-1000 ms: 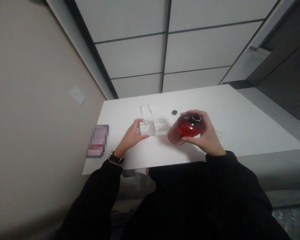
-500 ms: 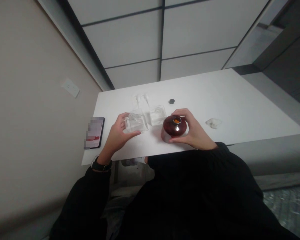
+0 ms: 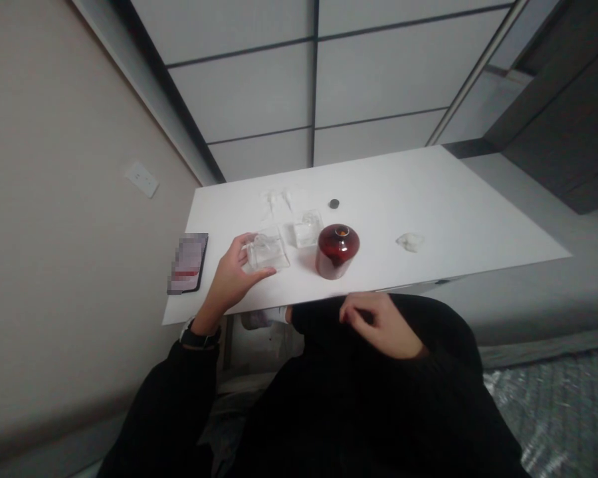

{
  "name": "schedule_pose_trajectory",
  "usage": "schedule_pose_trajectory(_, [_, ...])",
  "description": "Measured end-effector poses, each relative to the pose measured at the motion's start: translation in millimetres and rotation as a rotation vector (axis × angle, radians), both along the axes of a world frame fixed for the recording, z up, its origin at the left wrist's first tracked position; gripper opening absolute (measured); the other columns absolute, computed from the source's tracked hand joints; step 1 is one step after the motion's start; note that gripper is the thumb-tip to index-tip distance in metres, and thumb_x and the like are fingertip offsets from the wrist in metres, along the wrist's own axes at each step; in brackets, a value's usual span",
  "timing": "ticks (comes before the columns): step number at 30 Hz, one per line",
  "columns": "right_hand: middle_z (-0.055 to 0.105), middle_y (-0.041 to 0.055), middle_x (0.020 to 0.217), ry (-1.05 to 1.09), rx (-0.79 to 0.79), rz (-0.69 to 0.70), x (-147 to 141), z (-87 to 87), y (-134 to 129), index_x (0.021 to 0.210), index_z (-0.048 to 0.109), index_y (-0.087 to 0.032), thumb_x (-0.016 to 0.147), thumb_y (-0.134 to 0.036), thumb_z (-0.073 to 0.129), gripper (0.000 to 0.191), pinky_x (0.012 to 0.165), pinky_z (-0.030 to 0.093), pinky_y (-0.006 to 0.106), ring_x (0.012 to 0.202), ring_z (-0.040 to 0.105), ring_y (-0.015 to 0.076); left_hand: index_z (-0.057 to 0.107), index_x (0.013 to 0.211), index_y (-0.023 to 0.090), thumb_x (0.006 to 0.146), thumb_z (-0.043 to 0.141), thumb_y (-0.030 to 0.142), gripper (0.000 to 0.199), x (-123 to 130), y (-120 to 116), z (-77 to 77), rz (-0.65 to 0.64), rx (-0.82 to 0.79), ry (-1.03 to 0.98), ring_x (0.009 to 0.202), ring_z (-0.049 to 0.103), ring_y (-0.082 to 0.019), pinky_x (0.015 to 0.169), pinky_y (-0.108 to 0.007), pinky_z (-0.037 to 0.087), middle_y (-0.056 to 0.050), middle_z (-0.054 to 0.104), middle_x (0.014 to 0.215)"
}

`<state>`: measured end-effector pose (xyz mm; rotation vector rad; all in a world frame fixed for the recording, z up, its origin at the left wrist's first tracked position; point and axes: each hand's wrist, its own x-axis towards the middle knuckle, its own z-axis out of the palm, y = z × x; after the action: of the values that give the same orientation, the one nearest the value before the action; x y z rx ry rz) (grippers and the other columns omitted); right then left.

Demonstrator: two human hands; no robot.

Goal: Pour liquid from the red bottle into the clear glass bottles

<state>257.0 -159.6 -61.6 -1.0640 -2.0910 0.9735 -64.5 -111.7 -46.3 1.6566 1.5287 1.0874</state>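
My left hand [image 3: 234, 273] grips a clear square glass bottle [image 3: 269, 251], tilted, at the near left of the white table [image 3: 458, 219]. A second clear glass bottle [image 3: 306, 230] stands just behind it. A dark red round bottle [image 3: 337, 249] stands upright with its mouth open, right of the clear bottles. My right hand [image 3: 379, 324] is off the table, pulled back near my body below the table's front edge, fingers loosely curled and holding nothing.
A small black cap [image 3: 333, 204] lies behind the red bottle. Two clear pump tops [image 3: 279, 199] lie at the back left. A phone [image 3: 188, 263] lies at the table's left edge. A crumpled tissue [image 3: 409, 242] lies to the right.
My right hand set the red bottle upright on the table, let go and drew back toward my body. My left hand lifted and tilted the clear bottle toward me.
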Motion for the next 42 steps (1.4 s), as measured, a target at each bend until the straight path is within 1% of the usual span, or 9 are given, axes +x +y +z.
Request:
schedule_pose_trajectory(3, [0.08,0.0043,0.085,-0.401,-0.198,0.042,-11.8,-13.9,-8.3,0.106,0.079,-0.024,0.091,-0.021,0.057,0.026,0.072,0.052,0.034,0.075,0.074,0.0226,0.054,0.135,0.022,0.067,0.094,0.046,0.082,-0.6,-2.0,-1.1,-0.006,0.0,0.002,0.134,0.063,-0.035,0.121,-0.062,0.045,-0.015,0.062,0.144])
schedule_pose_trajectory(6, [0.082,0.0103,0.096,-0.534,-0.207,-0.039,-22.3,-20.9,-3.6,0.125,0.074,-0.019,0.093,-0.021,0.056,0.037,0.079,0.052,0.037,0.086,0.077,0.0272,0.055,0.134,0.022,0.066,0.094,0.046,0.082,-1.3,-2.5,-2.7,-0.01,0.008,-0.004,0.133,0.065,-0.035,0.12,-0.062,0.047,-0.014,0.062,0.144])
schedule_pose_trajectory(11, [0.078,0.0019,0.083,-0.273,-0.231,0.056,-37.2,-9.4,-8.4,0.124,0.071,-0.022,0.091,-0.017,0.052,0.038,0.074,0.05,0.031,0.072,0.071,0.0186,0.054,0.134,0.023,0.065,0.095,0.045,0.084,-4.3,-4.8,-0.2,-0.011,-0.016,-0.017,0.133,0.065,-0.035,0.119,-0.061,0.048,-0.014,0.062,0.145])
schedule_pose_trajectory(14, [0.07,-0.0014,0.07,-0.018,-0.249,0.047,-31.5,4.2,-11.5,0.104,0.072,-0.023,0.094,-0.022,0.052,0.022,0.062,0.047,0.028,0.059,0.062,0.0151,0.053,0.134,0.023,0.066,0.095,0.043,0.083,-7.8,-6.9,3.4,0.004,-0.005,-0.018,0.133,0.065,-0.035,0.119,-0.06,0.049,-0.014,0.061,0.147])
schedule_pose_trajectory(20, [0.051,-0.004,0.064,0.699,0.142,-0.693,-7.0,34.5,46.8,0.083,0.056,-0.027,0.093,-0.032,0.06,0.012,0.052,0.039,0.028,0.053,0.047,0.0139,0.054,0.135,0.024,0.067,0.094,0.046,0.081,-14.4,-8.5,9.1,0.043,0.037,0.03,0.135,0.064,-0.035,0.119,-0.06,0.049,-0.014,0.061,0.147])
schedule_pose_trajectory(23, [0.055,0.0006,0.079,0.732,0.332,-0.841,-15.4,38.9,81.0,0.09,0.053,-0.029,0.097,-0.038,0.052,0.011,0.066,0.053,0.035,0.07,0.059,0.0188,0.054,0.136,0.024,0.068,0.094,0.045,0.081,-10.7,-7.6,18.8,0.012,0.044,0.053,0.135,0.064,-0.035,0.118,-0.058,0.05,-0.013,0.063,0.145])
schedule_pose_trajectory(29, [0.058,0.0119,0.133,0.496,0.385,-0.543,-37.6,4.1,77.1,0.134,0.049,-0.031,0.1,-0.059,0.049,0.044,0.113,0.051,0.056,0.128,0.061,0.0305,0.056,0.139,0.025,0.071,0.093,0.045,0.08,8.4,-3.6,51.1,-0.076,0.084,0.17,0.134,0.065,-0.033,0.119,-0.054,0.052,-0.01,0.065,0.144])
schedule_pose_trajectory(33, [0.055,0.0128,0.138,0.38,0.371,-0.443,-37.3,-7.4,65.1,0.142,0.045,-0.031,0.087,-0.053,0.075,0.067,0.118,0.046,0.061,0.135,0.056,0.0347,0.056,0.143,0.028,0.074,0.092,0.047,0.081,20.0,2.4,69.6,-0.141,0.123,0.312,0.133,0.066,-0.034,0.118,-0.053,0.053,-0.009,0.063,0.148])
schedule_pose_trajectory(42, [0.063,0.0125,0.142,0.396,0.352,-0.366,-39.4,0.7,68.5,0.139,0.053,-0.03,0.088,-0.039,0.079,0.058,0.118,0.047,0.06,0.136,0.059,0.0327,0.05,0.141,0.03,0.07,0.095,0.045,0.085,30.5,20.6,88.4,-0.204,0.153,0.401,0.129,0.069,-0.035,0.112,-0.052,0.056,-0.009,0.07,0.133])
